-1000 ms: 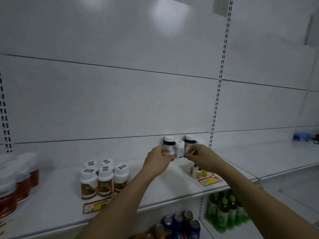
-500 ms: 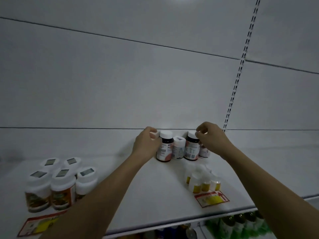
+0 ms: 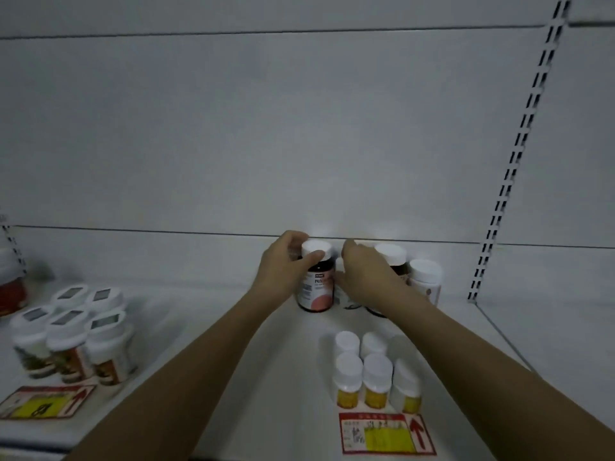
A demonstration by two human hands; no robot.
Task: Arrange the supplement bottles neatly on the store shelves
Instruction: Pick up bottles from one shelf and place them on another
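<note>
While upright, the dark bottle [image 3: 316, 287] shows a white cap.

On the white metal shelf [image 3: 266, 377], a dark glass bottle with a white cap [image 3: 316, 284] stands at the back; six small white-capped yellow bottles [image 3: 374, 371] cluster before it, five white-lidded brown jars [image 3: 71, 337] far left.

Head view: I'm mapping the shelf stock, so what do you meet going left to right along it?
Red jar → grey-topped bottles → left hand → pink-label bottle → right hand → rightmost white bottle.
</note>
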